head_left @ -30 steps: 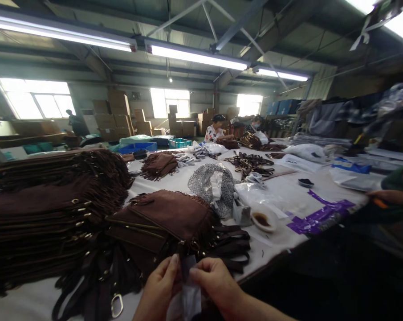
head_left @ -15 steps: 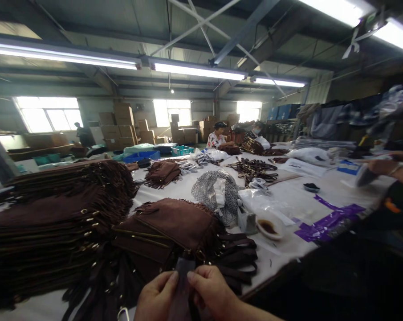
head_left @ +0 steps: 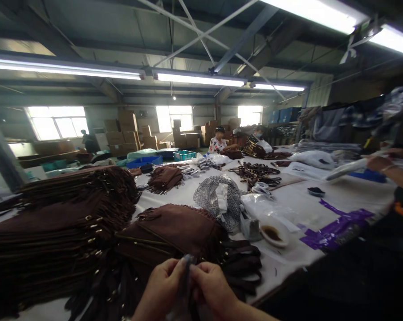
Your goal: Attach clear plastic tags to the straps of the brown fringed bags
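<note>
My left hand (head_left: 163, 285) and my right hand (head_left: 213, 283) meet at the bottom middle, each with thumb and fingers pinched on a narrow greyish see-through plastic sleeve (head_left: 184, 290). A dark strip, perhaps a strap, shows beneath my right fingers; whether it is inside the sleeve I cannot tell. Just beyond my hands lies a small pile of brown fringed suede bags (head_left: 177, 225). Dark brown straps (head_left: 243, 263) spread out to its right. A tall stack of the same brown bags (head_left: 57, 223), with gold-coloured metal fittings, stands to the left.
Beyond the pile are a grey-and-white patterned bundle (head_left: 217, 200), a dish with brown liquid (head_left: 273, 234) and purple plastic packaging (head_left: 338, 229). A co-worker's hand (head_left: 380, 164) holds something pale at right. Another person (head_left: 217, 141) sits across the table.
The plastic sleeve, flat and upright before, is now bunched narrower between my fingers. My hands are slightly tilted inward. At right, the co-worker's pale item has been raised and stretched leftward.
</note>
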Available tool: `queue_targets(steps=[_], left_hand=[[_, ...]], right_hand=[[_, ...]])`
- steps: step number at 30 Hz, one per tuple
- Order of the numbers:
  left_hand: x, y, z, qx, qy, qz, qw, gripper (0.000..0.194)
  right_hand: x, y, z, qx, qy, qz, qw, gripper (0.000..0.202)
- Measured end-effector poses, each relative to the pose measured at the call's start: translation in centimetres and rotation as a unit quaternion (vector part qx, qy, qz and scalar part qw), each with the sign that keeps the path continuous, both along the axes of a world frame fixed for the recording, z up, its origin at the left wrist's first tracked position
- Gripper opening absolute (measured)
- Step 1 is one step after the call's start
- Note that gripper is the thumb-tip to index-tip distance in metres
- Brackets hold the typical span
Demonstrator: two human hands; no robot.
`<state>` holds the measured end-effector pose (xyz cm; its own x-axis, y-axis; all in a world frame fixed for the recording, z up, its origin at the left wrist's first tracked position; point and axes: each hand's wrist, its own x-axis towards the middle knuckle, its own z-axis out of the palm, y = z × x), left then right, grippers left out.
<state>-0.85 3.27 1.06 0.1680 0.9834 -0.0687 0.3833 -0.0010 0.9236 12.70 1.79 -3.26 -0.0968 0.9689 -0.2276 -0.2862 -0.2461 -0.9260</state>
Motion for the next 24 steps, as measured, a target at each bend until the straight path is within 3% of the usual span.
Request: queue_targets(steps=[3, 6, 7, 9, 12, 13, 15, 21, 24], left_hand=[[0.3, 0.3, -0.1, -0.008, 0.002, -0.007, 1.000, 0.049], [0.7, 0.4, 0.1, -0.021, -0.025, -0.003, 0.999, 0.045], [0.8, 0.3, 0.2, -0.037, -0.043, -0.007, 0.998, 0.044], [1.1, 0.3, 0.4, -0.068, -0.072, -0.013, 0.995, 0.040], [1.3, 0.3, 0.3, -0.051, -0.087, -0.008, 0.995, 0.032], [1.2, 0.3, 0.3, -0.028, -0.085, -0.009, 0.996, 0.030], [1.1, 0.0, 0.1, 0.022, -0.070, -0.014, 0.997, 0.029], [0.5, -1.4, -0.6, 0.131, 0.021, -0.024, 0.991, 0.032], [0.4, -1.5, -1.4, 0.193, 0.075, -0.004, 0.978, 0.028]], right_hand=[[0.5, -0.2, -0.2, 0.013, -0.032, 0.032, 0.999, 0.057], [2.3, -0.5, 0.4, 0.155, -0.184, 0.015, 0.971, 0.042], [3.0, -0.5, 0.7, 0.228, -0.253, -0.005, 0.940, 0.032], [4.4, -0.4, 1.4, 0.374, -0.384, -0.029, 0.844, 0.026], [5.2, 0.3, 2.4, 0.497, -0.516, -0.003, 0.698, 0.025], [5.2, 0.7, 2.8, 0.514, -0.539, 0.003, 0.667, 0.020], [4.9, 1.3, 3.5, 0.529, -0.562, 0.013, 0.636, 0.018], [3.7, 2.7, 6.1, 0.495, -0.619, 0.090, 0.604, 0.014], [3.3, 3.1, 7.5, 0.485, -0.653, 0.154, 0.561, 0.009]])
